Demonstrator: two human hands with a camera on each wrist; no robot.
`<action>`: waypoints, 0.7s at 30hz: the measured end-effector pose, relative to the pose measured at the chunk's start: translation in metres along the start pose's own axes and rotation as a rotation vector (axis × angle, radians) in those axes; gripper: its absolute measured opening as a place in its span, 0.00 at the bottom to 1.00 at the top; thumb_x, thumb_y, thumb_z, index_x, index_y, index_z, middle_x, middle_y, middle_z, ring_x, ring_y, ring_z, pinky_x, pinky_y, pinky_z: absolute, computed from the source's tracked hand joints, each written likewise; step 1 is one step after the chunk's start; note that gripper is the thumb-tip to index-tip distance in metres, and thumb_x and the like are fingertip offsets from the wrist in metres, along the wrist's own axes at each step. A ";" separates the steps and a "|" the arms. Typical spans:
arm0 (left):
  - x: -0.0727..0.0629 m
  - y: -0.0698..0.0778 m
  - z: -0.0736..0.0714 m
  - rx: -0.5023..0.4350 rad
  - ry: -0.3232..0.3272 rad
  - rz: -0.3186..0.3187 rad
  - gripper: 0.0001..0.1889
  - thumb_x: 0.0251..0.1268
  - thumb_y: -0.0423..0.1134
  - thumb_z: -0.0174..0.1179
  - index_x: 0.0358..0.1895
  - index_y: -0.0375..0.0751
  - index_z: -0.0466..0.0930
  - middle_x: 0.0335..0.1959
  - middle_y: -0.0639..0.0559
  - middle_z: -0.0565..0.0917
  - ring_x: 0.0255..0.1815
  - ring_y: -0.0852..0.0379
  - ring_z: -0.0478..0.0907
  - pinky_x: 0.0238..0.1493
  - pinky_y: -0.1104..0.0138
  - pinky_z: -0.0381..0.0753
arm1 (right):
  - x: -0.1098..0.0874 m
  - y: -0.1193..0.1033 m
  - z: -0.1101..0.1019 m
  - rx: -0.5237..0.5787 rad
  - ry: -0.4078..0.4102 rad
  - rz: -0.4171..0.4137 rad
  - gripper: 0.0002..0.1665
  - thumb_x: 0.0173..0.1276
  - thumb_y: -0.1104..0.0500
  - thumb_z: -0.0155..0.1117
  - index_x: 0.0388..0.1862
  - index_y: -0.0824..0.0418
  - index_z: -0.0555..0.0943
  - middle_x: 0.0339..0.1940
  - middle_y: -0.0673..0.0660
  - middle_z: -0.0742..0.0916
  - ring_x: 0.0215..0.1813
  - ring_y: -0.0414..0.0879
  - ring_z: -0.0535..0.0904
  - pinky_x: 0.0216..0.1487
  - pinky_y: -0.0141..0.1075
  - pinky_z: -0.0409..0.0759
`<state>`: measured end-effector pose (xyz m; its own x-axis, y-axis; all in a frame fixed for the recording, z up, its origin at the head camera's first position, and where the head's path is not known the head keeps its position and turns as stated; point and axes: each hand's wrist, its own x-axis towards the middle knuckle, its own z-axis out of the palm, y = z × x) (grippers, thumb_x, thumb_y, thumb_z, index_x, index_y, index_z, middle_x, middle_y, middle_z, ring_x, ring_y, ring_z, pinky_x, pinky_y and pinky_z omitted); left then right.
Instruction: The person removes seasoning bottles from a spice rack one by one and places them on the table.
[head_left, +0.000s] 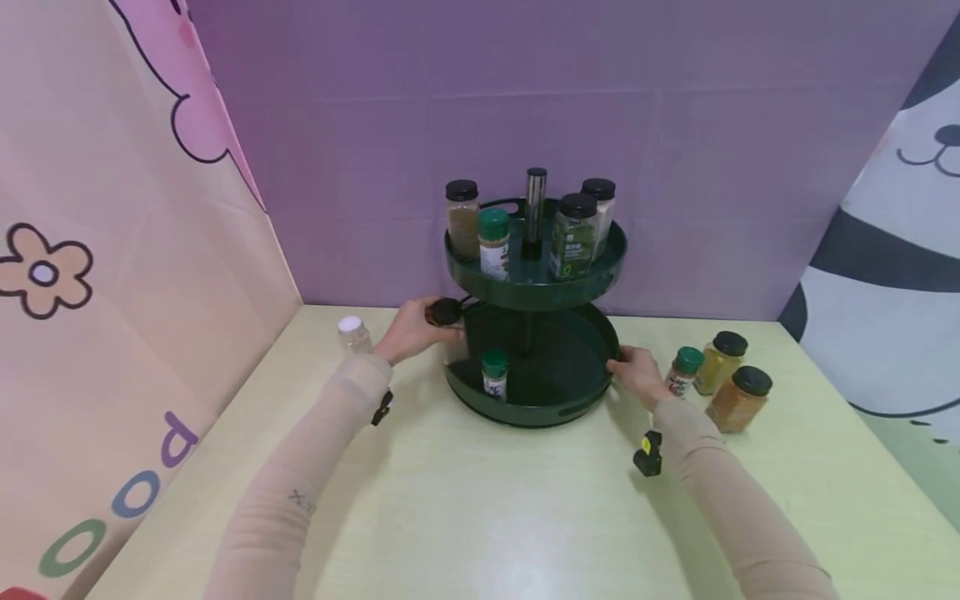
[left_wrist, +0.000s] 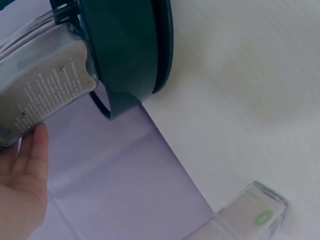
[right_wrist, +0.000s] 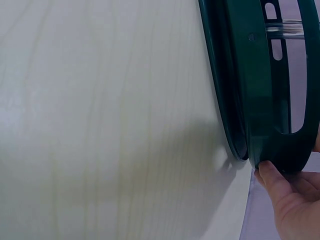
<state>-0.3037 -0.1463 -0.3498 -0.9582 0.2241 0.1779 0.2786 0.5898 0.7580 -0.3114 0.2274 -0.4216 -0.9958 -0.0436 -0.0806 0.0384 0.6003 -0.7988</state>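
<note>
My left hand point(head_left: 412, 332) holds a black-lidded spice jar point(head_left: 455, 343) at the left rim of a dark green two-tier turntable rack point(head_left: 536, 295). Printed text shows on this clear jar point(left_wrist: 50, 82) in the left wrist view, its base end over the lower tray's edge. On the right side, my right hand point(head_left: 641, 373) grips the rim of the lower tray point(head_left: 562, 350); in the right wrist view its fingertips point(right_wrist: 267, 167) touch the green wall. A small green-capped jar point(head_left: 495, 377) stands at the front left of that tray.
Upstairs on the rack stand a brown spice jar point(head_left: 462, 225), a green-capped jar point(head_left: 494, 246), a green-labelled jar point(head_left: 573, 237) and a pale jar point(head_left: 602, 217). A white-capped jar point(head_left: 354, 335) is left; right are a green-capped bottle point(head_left: 682, 372), yellow jar point(head_left: 718, 364) and orange jar point(head_left: 738, 402).
</note>
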 end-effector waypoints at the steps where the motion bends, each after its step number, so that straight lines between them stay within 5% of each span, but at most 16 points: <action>1: 0.000 0.000 -0.001 -0.001 0.002 -0.008 0.29 0.46 0.42 0.70 0.54 0.37 0.73 0.45 0.44 0.81 0.43 0.51 0.77 0.41 0.63 0.78 | 0.001 0.002 0.000 -0.002 0.000 -0.006 0.31 0.66 0.59 0.53 0.63 0.77 0.63 0.59 0.73 0.73 0.61 0.61 0.71 0.58 0.47 0.72; 12: -0.005 -0.003 -0.010 0.017 0.008 -0.076 0.35 0.48 0.45 0.69 0.60 0.37 0.68 0.50 0.44 0.78 0.48 0.51 0.76 0.46 0.60 0.78 | -0.012 -0.013 0.000 -0.029 -0.011 0.037 0.29 0.69 0.62 0.46 0.64 0.78 0.58 0.62 0.75 0.69 0.64 0.64 0.65 0.63 0.50 0.67; 21: -0.010 -0.011 -0.018 0.000 0.040 -0.073 0.33 0.49 0.43 0.68 0.59 0.37 0.69 0.50 0.42 0.79 0.47 0.49 0.76 0.46 0.60 0.77 | -0.009 -0.013 0.000 -0.032 -0.015 0.049 0.29 0.69 0.62 0.45 0.65 0.77 0.58 0.63 0.75 0.68 0.65 0.63 0.65 0.63 0.50 0.67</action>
<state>-0.2987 -0.1694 -0.3485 -0.9777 0.1494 0.1473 0.2081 0.6032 0.7699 -0.3033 0.2200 -0.4111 -0.9914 -0.0256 -0.1281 0.0839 0.6270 -0.7745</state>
